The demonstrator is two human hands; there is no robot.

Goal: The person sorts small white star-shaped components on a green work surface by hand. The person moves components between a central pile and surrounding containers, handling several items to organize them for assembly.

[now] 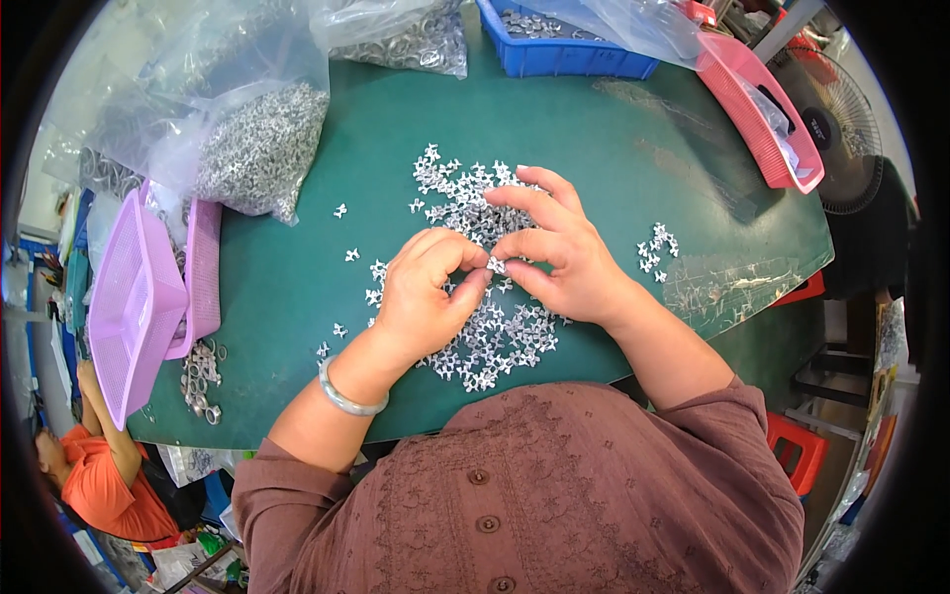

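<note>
Between the fingertips of both hands, over the middle of the table, is a small silver metal piece [496,265] with several stubby arms. My left hand [427,289] pinches it from the left, thumb and forefinger closed. From the right, my right hand [566,247] grips the same piece between thumb and forefinger, its other fingers raised and spread. Under and around both hands lies a loose pile of like pieces [495,342] on the green table [396,119]. A smaller group of them [657,249] rests right of my right hand.
Clear bags of metal parts [259,144] stand at the far left, beside purple baskets [139,297] and loose metal rings [201,379]. At the back are a blue tray [574,61] and a pink basket [757,109]. A fan [836,129] stands far right; a person in orange [109,485] is at lower left.
</note>
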